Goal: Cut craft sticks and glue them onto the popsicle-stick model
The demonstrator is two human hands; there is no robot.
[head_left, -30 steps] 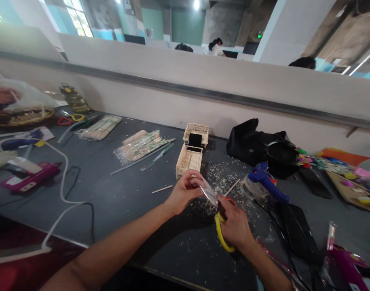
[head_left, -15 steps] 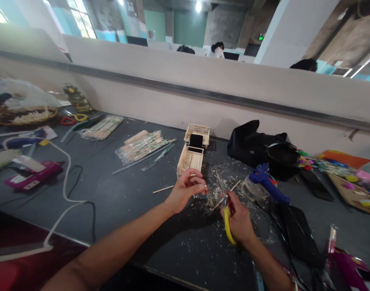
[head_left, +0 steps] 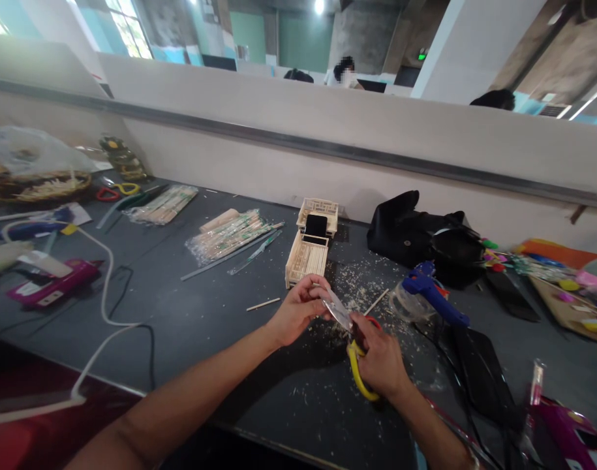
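Note:
My right hand (head_left: 382, 359) is closed around scissors (head_left: 359, 372) with yellow and red handles. Their blades, somewhat blurred, reach up and left to the fingertips of my left hand (head_left: 301, 310). That hand is pinched on a small pale stick piece, mostly hidden by the fingers and blades. Just beyond my left hand stands a miniature wooden model (head_left: 308, 258) built of thin sticks, with a black panel in its middle. Wood shavings (head_left: 367, 281) lie scattered around the blades. One loose stick (head_left: 376, 301) lies right of them, another stick (head_left: 263, 305) to the left.
Bagged sticks (head_left: 234, 238) lie at the back left. A blue glue gun (head_left: 432, 294) rests on the right, before a black bag (head_left: 415, 228). On the left are a purple power strip (head_left: 56, 281) and a white cable (head_left: 107, 287). A low partition (head_left: 278, 137) runs behind.
My right hand has swung the scissors left, so the blades now meet my left fingertips. My left hand has stayed almost in place.

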